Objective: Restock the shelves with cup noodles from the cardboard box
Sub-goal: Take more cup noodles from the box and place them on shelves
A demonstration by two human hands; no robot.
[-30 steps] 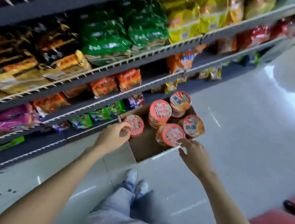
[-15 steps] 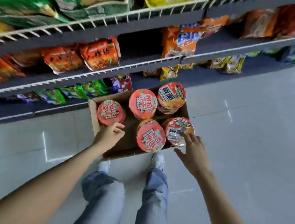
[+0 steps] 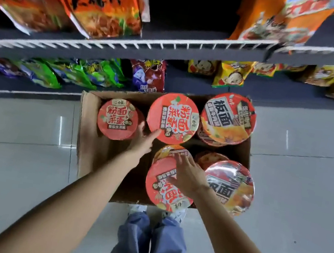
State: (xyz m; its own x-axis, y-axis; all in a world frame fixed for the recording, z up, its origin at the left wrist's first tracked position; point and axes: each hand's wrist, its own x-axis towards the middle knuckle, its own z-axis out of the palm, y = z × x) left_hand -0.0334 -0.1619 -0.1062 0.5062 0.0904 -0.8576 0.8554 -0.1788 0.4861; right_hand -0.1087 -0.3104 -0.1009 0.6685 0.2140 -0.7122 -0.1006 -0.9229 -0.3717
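An open cardboard box (image 3: 87, 134) sits on the floor below the shelves and holds several cup noodles, some stacked on others. My left hand (image 3: 142, 142) reaches in between the far-left red cup (image 3: 117, 119) and the middle red cup (image 3: 173, 118), its fingers straight and its thumb against the middle cup's rim. My right hand (image 3: 186, 175) lies with spread fingers on the lid of the near red cup (image 3: 164, 192). A cup with black lettering (image 3: 228, 117) stands at the far right and another (image 3: 232, 188) at the near right. Lower cups are partly hidden.
A shelf with a white wire rail (image 3: 175, 46) runs above the box, with orange noodle bags (image 3: 99, 0) on it. Green packets (image 3: 75, 73) and yellow packets (image 3: 231, 74) lie on the bottom shelf. My legs in jeans (image 3: 151, 246) stand just before the box on grey floor tiles.
My head has dropped much closer to the box. My left hand moved from the box's left edge in between two cups. My right hand moved from the box's right side onto the near red cup's lid.
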